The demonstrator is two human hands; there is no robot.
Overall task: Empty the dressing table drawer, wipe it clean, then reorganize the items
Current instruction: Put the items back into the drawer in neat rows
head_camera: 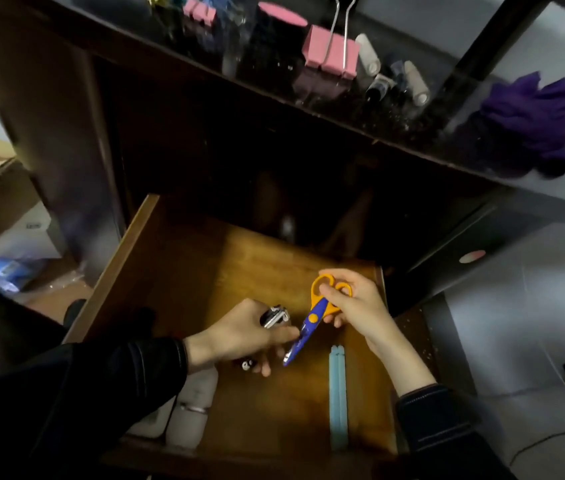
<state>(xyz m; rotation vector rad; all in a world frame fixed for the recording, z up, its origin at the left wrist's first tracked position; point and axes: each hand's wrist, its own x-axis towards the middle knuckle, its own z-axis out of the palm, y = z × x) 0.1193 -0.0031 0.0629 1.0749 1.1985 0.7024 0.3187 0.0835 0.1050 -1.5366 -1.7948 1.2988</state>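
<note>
Now, above the drawer (120,268), the right hand (357,303) pinches the scissors (314,318) by the handles, blades slanting toward the left hand (239,334), which grips a metal clip (274,317).

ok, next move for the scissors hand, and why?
Probably lay the scissors flat in the drawer beside the blue strip: the right hand holds them by the orange handles over bare wood, and the left hand grips a metal item.

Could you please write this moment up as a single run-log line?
right hand grips scissors over open drawer | left hand holds small silver-black item | blue strip lies in drawer
</note>
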